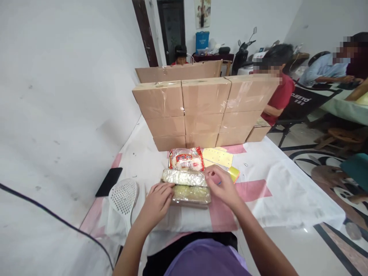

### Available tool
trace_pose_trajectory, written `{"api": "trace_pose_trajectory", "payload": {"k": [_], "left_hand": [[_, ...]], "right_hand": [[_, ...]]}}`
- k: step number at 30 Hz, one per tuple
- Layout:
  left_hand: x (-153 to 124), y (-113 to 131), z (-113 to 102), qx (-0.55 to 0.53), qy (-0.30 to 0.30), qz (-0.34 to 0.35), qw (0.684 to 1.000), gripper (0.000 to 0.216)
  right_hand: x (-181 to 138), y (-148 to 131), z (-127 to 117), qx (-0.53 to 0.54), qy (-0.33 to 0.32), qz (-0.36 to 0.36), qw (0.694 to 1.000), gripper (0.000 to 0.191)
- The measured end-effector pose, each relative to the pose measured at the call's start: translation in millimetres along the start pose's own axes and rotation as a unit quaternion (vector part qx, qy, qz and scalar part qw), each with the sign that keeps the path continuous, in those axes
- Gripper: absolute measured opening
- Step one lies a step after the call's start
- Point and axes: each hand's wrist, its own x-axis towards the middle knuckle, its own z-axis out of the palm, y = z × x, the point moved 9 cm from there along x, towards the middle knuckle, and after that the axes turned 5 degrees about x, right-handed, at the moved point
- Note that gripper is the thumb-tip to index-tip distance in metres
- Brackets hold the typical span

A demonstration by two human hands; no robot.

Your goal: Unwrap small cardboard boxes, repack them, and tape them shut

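Three packs lie in a row on the cloth before me. Farthest is a clear and red food bag [186, 159] with pale round pieces inside. In the middle lies a shiny silvery plastic-wrapped pack [184, 178], and nearest me is a greenish plastic-wrapped pack [191, 194]. My left hand [158, 201] has its fingers together and bent against the left end of the silvery pack, beside the greenish one. My right hand [221, 184] pinches the silvery pack's right end with thumb and fingers. What the packs hold is hard to make out.
Stacked cardboard boxes [202, 111] form a wall behind the packs. A white perforated paddle [123, 197] and a black flat object [109, 182] lie left. Yellow sheets [218, 157] and a yellow roll [234, 173] lie right. People sit beyond.
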Motion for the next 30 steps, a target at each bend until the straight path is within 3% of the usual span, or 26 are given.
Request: {"api": "trace_pose_trajectory", "payload": {"k": [3, 5, 10, 14, 16, 18, 20, 22, 24, 26, 28, 30], "left_hand": [[14, 1, 0, 0.045, -0.027, -0.033, 0.998, 0.019], [19, -5, 1, 0.032, -0.043, -0.065, 0.996, 0.016], [21, -5, -13, 0.028, 0.006, -0.047, 0.999, 0.060], [12, 3, -31, 0.100, 0.111, -0.022, 0.989, 0.039], [0, 7, -41, 0.141, 0.187, -0.016, 0.972, 0.027], [-14, 10, -47, 0.178, 0.250, -0.017, 0.952, 0.026], [-23, 10, -46, 0.197, 0.280, -0.022, 0.939, 0.031], [-27, 10, -39, 0.180, 0.277, -0.019, 0.943, 0.037], [-27, 10, -34, 0.144, 0.276, -0.020, 0.950, 0.039], [-28, 9, -33, 0.100, 0.289, -0.048, 0.951, 0.034], [-32, 5, -36, 0.026, 0.320, -0.105, 0.941, 0.018], [-31, -1, -29, -0.096, 0.304, -0.181, 0.930, 0.008]], "right_hand": [[21, 11, 29, -0.084, -0.191, 0.004, 0.978, 0.042], [24, 22, 41, -0.123, -0.229, 0.013, 0.966, 0.053], [39, 58, 43, -0.091, -0.156, 0.117, 0.977, 0.034], [50, 80, 26, -0.060, -0.049, 0.185, 0.980, 0.054], [51, 69, 12, -0.071, 0.018, 0.142, 0.987, 0.056], [46, 36, 2, -0.085, 0.064, 0.041, 0.994, 0.044], [37, 0, 10, -0.068, -0.002, -0.054, 0.996, 0.030], [24, -25, 37, -0.031, -0.177, -0.090, 0.980, 0.032], [8, -34, 62, -0.033, -0.328, -0.081, 0.941, 0.043], [2, -30, 75, -0.073, -0.379, -0.057, 0.921, 0.045], [3, -23, 82, -0.106, -0.379, -0.042, 0.918, 0.044], [0, -19, 90, -0.122, -0.382, -0.044, 0.915, 0.045]]}}
